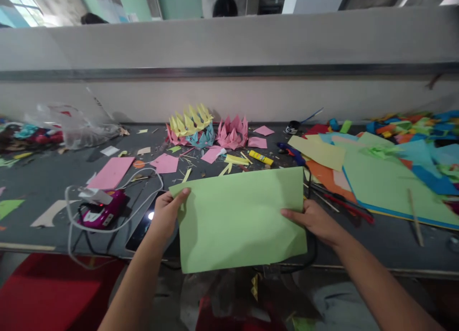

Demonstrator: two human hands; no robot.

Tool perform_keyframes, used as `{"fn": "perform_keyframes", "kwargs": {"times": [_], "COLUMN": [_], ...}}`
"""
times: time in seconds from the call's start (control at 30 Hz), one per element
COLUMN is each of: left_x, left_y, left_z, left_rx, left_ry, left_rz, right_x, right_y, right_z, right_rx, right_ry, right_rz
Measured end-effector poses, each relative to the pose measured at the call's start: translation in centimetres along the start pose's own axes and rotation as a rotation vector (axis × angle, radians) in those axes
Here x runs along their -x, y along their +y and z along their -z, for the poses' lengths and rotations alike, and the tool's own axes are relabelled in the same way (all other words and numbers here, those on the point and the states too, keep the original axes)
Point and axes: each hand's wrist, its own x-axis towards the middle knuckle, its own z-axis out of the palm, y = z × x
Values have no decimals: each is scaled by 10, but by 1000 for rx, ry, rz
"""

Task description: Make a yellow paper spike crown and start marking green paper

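A light green sheet of paper [240, 221] is held up in front of me, over the table's near edge. My left hand [168, 214] pinches its left side near the top corner, thumb on the face toward me. At the right edge my right hand [315, 219] grips it the same way, fingers hidden behind. Behind the sheet's left end lies a dark phone or tablet [138, 233], partly covered by my left arm. Beyond the sheet are a yellow glue stick [260, 157], a pink folded-paper crown [233, 132] and a yellow folded-paper crown [190, 122].
A purple power strip [103, 211] with a white plug and looping cables sits left. Coloured paper sheets [387, 178] and a hot-glue gun [292, 153] lie right. A plastic bag [84, 130] rests by the low wall [229, 44]. Pink paper [112, 173] lies left.
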Motion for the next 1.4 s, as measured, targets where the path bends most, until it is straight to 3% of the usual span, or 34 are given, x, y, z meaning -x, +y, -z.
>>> {"fn": "perform_keyframes", "kwargs": {"times": [0.47,1.1,1.23,1.4], "left_x": [0,-3,6,33], "left_y": [5,1,3,0], "left_z": [5,10,17,36], "left_rx": [1,-48,-215,-749], "left_ry": [28,8,-42,-231], "left_rz": [2,-23,-73,-155], "right_x": [-4,-3,-8,-39], "right_y": [2,4,-5,-36], "right_z": [-9,-7,-3,1], "right_rx": [-94,-23,28,363], "right_ry": [-25,-36,-21,14], "right_rz": [-32,-12,-13,0]}}
